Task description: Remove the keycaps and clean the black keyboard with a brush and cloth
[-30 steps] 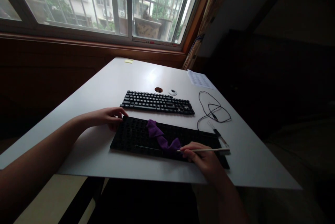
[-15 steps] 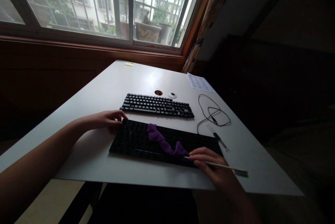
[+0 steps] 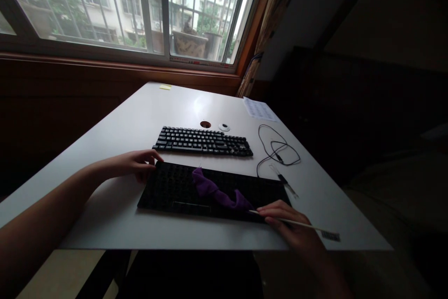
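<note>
A black keyboard base (image 3: 168,184), its keycaps apparently off, lies near the table's front edge. My left hand (image 3: 145,161) grips its upper left corner with bent fingers. Across the base stretches a crumpled purple cloth (image 3: 210,188). My right hand (image 3: 285,219) pinches a thin pale stick (image 3: 310,225) over the base's lower right part. The stick's left tip meets the end of the cloth. At its other end shows a grey, speckled flat piece (image 3: 331,235), too blurred to name.
Behind the base lies a set of keycaps (image 3: 196,140) in keyboard layout on the white table (image 3: 115,121). To the right are a coiled cable (image 3: 285,144) and a small wire tool (image 3: 283,179). Printed paper (image 3: 259,109), a yellow note (image 3: 165,87) and a cable hole (image 3: 205,124) are farther back.
The view has shifted a little. Against the keyboard base, my right hand and the stick have moved slightly right, with the near end of the cloth. My left hand stays at the corner.
</note>
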Motion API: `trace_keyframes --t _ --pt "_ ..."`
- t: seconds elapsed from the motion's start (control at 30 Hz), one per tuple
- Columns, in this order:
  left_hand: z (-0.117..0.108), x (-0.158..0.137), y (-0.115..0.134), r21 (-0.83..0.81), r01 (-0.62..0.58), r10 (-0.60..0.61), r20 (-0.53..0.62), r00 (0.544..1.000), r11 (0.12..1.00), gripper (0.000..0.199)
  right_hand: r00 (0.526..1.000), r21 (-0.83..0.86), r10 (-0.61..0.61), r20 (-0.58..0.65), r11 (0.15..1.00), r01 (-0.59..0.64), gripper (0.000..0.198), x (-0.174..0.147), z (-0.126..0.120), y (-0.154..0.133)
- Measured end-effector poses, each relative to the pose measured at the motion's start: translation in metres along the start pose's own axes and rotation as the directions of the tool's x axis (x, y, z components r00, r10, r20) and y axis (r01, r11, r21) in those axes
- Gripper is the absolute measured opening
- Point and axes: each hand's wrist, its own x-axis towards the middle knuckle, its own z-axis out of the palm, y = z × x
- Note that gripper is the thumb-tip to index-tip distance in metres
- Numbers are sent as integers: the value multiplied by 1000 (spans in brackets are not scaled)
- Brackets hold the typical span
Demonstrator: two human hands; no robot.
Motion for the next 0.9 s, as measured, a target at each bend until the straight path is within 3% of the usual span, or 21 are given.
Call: trace_keyframes --t 0.27,0.53,0.77,0.9 --pt "1 0 3 11 5 -4 -11 1000 1000 53 999 54 -4 -36 999 6 14 6 12 -3" --pt "-1 -1 2 17 2 -2 0 1000 1000 53 997 39 58 -51 998 -56 14 -3 -13 10" --pt "-2 0 -4 16 3 -2 -3 1000 1000 51 998 111 61 -20 992 -58 13 1 -3 9" --pt "-3 1 -5 24 4 -4 -2 1000 1000 52 995 88 96 2 992 -96 15 -1 -16 9"
